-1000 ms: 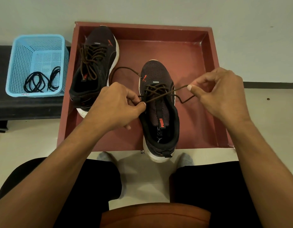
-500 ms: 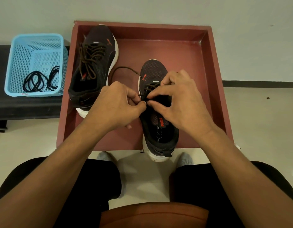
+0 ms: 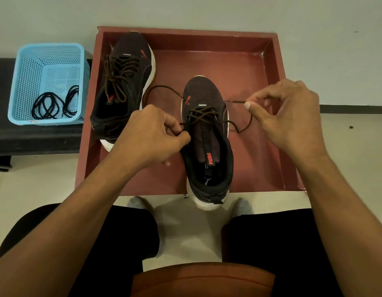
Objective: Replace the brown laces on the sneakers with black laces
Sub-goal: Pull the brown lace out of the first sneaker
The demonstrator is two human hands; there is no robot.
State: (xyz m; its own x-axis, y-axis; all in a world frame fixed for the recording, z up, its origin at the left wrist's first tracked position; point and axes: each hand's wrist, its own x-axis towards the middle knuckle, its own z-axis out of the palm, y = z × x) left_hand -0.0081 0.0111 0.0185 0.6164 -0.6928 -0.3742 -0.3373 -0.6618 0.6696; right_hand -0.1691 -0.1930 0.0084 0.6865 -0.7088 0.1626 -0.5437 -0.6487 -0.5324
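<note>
I'm unlacing the near sneaker point(image 3: 208, 159) in the red tray point(image 3: 278, 86). My right hand point(image 3: 288, 118) pinches the brown lace point(image 3: 204, 113) near its freed tip, and my left hand point(image 3: 151, 136) pinches it at the eyelets. Next, I judge, another crossing needs drawing out.

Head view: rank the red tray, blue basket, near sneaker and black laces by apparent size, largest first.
1. red tray
2. blue basket, only slightly ahead of the next
3. near sneaker; it sits closer to the camera, so places 2 and 3 are unsure
4. black laces
</note>
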